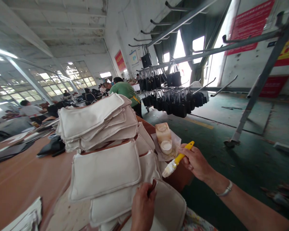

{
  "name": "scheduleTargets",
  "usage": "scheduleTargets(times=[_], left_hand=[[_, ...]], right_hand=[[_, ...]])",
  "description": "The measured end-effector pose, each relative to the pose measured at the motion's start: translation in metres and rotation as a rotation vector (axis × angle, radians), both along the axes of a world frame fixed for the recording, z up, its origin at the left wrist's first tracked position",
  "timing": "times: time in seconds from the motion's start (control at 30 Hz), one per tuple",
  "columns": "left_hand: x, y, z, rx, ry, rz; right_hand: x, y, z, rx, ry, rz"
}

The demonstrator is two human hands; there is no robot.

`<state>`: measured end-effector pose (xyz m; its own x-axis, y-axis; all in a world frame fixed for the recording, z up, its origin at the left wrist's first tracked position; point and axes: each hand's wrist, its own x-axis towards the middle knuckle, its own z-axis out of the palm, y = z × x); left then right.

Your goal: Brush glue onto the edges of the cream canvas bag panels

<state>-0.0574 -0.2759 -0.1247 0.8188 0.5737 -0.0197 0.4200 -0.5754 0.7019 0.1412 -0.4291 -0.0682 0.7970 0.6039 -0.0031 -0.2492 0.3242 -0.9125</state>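
One brush (177,158), bristles down-left

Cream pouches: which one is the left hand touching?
The lowest pouch, nearest the camera. The left hand grips its edge; the others lie stacked behind it.

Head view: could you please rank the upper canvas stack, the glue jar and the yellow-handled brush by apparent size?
1. Upper canvas stack.
2. and 3. Yellow-handled brush, held in the right hand, and glue jar look alike; not ranked.
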Motion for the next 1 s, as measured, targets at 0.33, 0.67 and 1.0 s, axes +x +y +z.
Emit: scheduleTargets(times=[0.33,0.67,1.0], left_hand=[[-0.022,0.002,0.025,-0.323,-0.224,-0.164],[-0.024,-0.014,0.040,-0.322,-0.266,-0.209],[-0.034,-0.028,0.004,0.278,-0.544,-0.150]], right_hand=[[-0.009,0.014,0.026,-0.033,-0.145,0.220],[-0.018,0.028,0.046,-0.101,-0.432,0.150],[-0.005,0.015,0.066,-0.159,-0.626,0.056]])
